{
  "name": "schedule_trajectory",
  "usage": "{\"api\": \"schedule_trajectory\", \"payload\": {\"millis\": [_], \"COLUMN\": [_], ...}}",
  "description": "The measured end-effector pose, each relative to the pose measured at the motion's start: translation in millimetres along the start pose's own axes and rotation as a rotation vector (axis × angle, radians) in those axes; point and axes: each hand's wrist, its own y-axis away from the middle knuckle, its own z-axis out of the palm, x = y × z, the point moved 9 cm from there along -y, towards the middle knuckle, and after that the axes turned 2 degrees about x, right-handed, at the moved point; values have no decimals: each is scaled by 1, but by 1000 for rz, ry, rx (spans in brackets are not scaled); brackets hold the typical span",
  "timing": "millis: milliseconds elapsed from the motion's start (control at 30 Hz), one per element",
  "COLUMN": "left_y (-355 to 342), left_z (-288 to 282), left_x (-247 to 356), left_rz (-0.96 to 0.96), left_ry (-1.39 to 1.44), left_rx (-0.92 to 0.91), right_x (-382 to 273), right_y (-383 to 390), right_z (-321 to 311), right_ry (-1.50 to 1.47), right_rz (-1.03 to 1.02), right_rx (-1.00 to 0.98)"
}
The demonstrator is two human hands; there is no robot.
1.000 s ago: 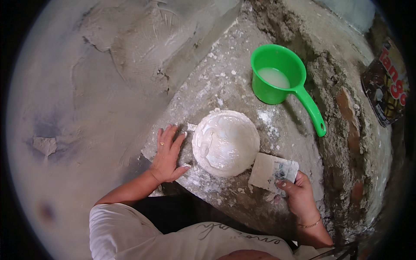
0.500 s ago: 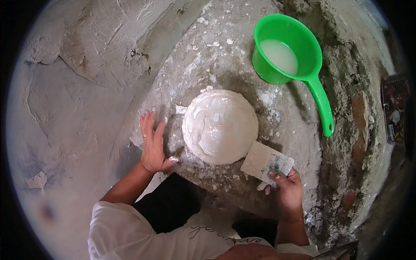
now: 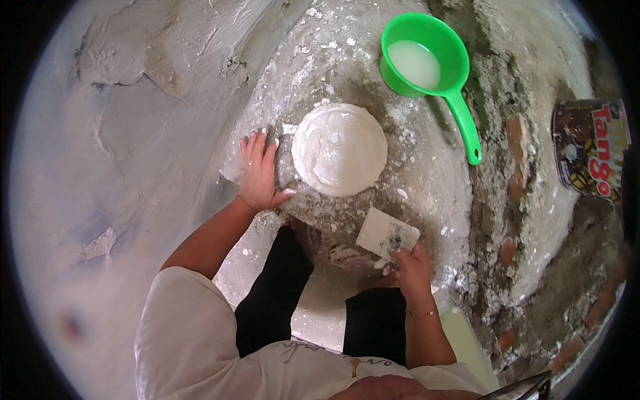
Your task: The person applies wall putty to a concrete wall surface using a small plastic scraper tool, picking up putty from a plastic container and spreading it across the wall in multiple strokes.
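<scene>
A round, glossy white plaster mound (image 3: 340, 150) sits on the rough stone-like surface in front of me. My left hand (image 3: 259, 172) lies flat to the left of it, fingers spread and dusted white, holding nothing. In my right hand (image 3: 410, 267) is a flat, square-edged scraper (image 3: 387, 233) smeared with plaster, gripped at its near right corner. The scraper is held below and to the right of the mound, apart from it.
A green long-handled dipper (image 3: 460, 110) with cloudy whitish liquid stands beyond the mound, to the right. Farther right are a rough ledge (image 3: 520, 167) with exposed brick and a dark printed container (image 3: 580, 143). Plastered wall (image 3: 133, 167) rises on the left.
My right hand has drawn the scraper back from the mound's lower right edge, toward me. The whole view has shifted, while my left hand stays resting beside the mound.
</scene>
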Motion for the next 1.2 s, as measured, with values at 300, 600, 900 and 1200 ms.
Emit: {"api": "schedule_trajectory", "payload": {"millis": [300, 600, 900, 1200], "left_y": [11, 49, 26, 30], "left_z": [-17, -18, -17, -5], "left_x": [8, 81, 83, 81], "left_rz": [-101, -541, -671, -687], "left_ry": [-85, 191, 174, 101], "left_rx": [98, 188, 153, 61], "right_x": [-93, -176, -207, -211], "right_y": [-15, -57, -93, -114], "right_z": [49, 111, 152, 149], "right_ry": [375, 820, 864, 901], "right_rz": [-359, -916, -959, -933], "right_rx": [24, 134, 160, 100]}}
